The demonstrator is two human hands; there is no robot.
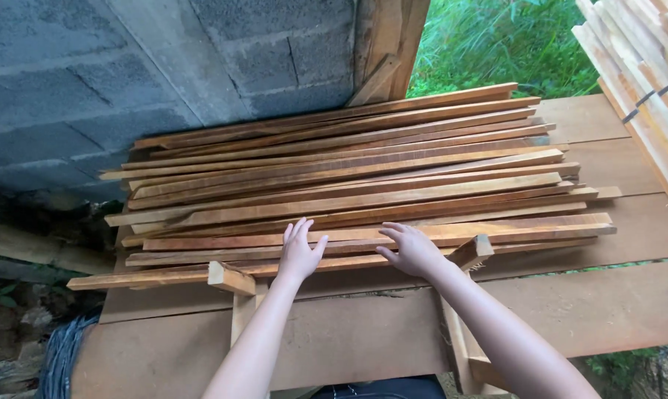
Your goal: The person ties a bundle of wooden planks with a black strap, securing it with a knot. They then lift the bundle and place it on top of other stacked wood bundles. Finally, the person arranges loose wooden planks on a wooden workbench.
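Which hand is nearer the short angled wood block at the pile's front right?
Right. The right hand lies just left of the block; the left hand is farther left.

The 1 head view looks steeply down, close above the pile of long reddish-brown wooden slats (348, 185), facing the grey block wall (90, 81) behind it.

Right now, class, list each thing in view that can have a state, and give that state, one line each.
left hand: open, flat, palm down on the slats.
right hand: open, fingers spread, resting on the slats.
wooden slats: lying flat in a loose pile, ends uneven.
plank table: bearing the pile.
pale slat stack: tilted at the upper right.
block wall: bare, grey.
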